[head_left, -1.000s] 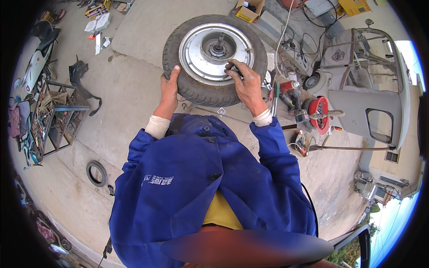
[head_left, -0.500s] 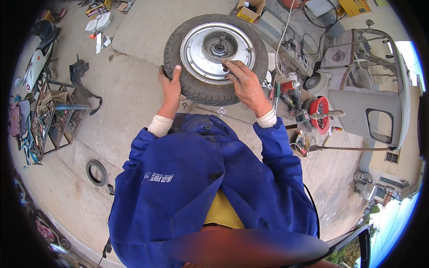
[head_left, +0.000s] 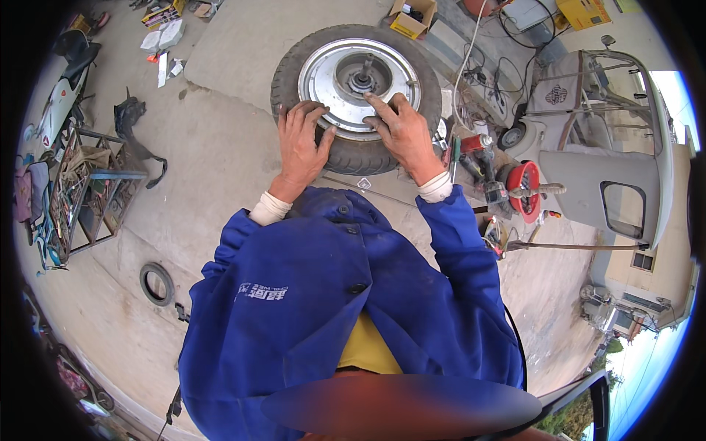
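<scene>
A wheel lies flat on the concrete, its black tyre [head_left: 357, 156] around a silver metal rim [head_left: 323, 88]. An axle [head_left: 365, 67] stands up from the hub at its middle. My left hand [head_left: 300, 143] rests palm down over the near left part of the tyre, fingers spread, with the fingertips at the rim's edge. Over the near right of the rim is my right hand [head_left: 408, 140], its index finger reaching to the hub's edge and its thumb apart from it. Nothing shows between the right fingers, though its palm side is hidden.
At right sit a red bowl-shaped container [head_left: 524, 191], a cordless power tool [head_left: 494, 180] and a red can [head_left: 476, 142]. Beyond stands a grey three-wheeled vehicle [head_left: 588, 173]. A metal rack [head_left: 110, 176] with tools and a small tyre [head_left: 157, 284] are at left. A cardboard box [head_left: 409, 22] is behind the wheel.
My left hand has moved from the tyre's left side onto its near left part, fingers now spread toward the rim. My right hand's pinched fingers have parted; the dark bit between them no longer shows.
</scene>
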### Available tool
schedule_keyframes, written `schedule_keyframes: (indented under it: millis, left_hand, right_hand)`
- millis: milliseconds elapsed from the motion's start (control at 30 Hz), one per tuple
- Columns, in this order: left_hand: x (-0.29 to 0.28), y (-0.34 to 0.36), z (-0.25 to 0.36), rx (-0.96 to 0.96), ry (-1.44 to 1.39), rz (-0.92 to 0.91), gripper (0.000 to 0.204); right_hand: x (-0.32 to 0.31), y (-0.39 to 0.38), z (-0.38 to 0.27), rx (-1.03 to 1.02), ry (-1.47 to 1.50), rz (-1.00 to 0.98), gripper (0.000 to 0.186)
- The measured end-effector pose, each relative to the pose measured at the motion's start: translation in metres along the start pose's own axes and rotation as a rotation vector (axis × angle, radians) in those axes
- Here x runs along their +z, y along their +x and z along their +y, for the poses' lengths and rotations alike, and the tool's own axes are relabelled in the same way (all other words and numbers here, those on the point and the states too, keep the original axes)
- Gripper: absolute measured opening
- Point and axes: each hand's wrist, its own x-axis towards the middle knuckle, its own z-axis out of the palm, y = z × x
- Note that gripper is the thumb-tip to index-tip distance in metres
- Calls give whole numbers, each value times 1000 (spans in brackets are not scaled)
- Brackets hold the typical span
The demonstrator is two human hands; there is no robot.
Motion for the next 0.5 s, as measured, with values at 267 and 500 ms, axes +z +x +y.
schedule_keyframes:
  millis: [267, 500]
  left_hand:
    - [-1, 2, 1, -15, -4, -35, 31]
    - [-7, 20, 16, -69, 178, -148, 21]
  right_hand:
    - [4, -2, 7, -5, 200, -38, 53]
    - [8, 0, 2, -104, 212, 155, 47]
